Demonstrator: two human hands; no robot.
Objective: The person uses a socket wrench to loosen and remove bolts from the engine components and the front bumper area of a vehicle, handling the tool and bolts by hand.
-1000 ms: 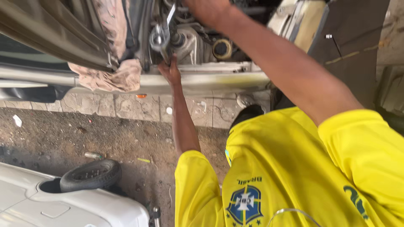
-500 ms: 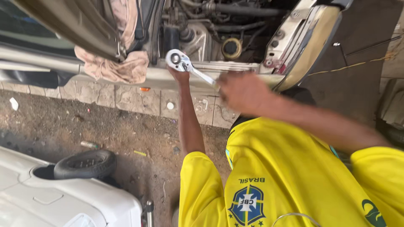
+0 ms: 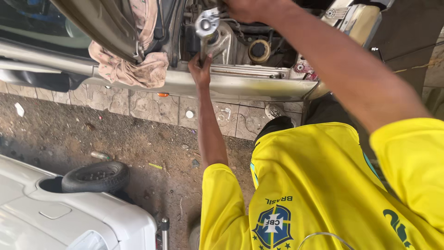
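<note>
Head camera looks steeply down (close over shoulders); faces engine bay (image 3: 240, 41)

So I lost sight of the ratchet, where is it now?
In the head view, the ratchet is top centre over the engine bay, its handle in the left hand, right of the rag.

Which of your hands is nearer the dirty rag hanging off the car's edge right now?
Left. The left hand grips the ratchet handle just right of the rag, without touching it. The right hand is higher, over the engine bay, farther from the rag.
</note>
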